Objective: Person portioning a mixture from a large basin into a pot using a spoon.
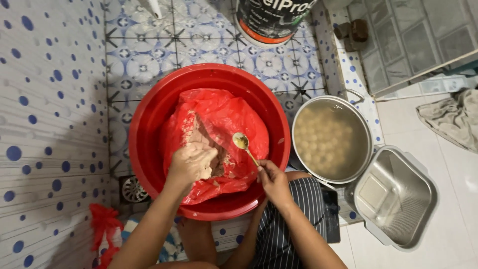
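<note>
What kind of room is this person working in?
Likely a tiled wash area or bathroom floor at home: patterned floor tiles, a floor drain, and dotted wall tiles.

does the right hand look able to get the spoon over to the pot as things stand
Probably yes: the right hand holds the spoon above the red basin, and the uncovered pot sits just beside it with nothing between.

Both forearms bare, no sleeves; left hand [191, 163] paste-smeared; black-and-white pinstriped garment [289, 219] over lap.
</note>
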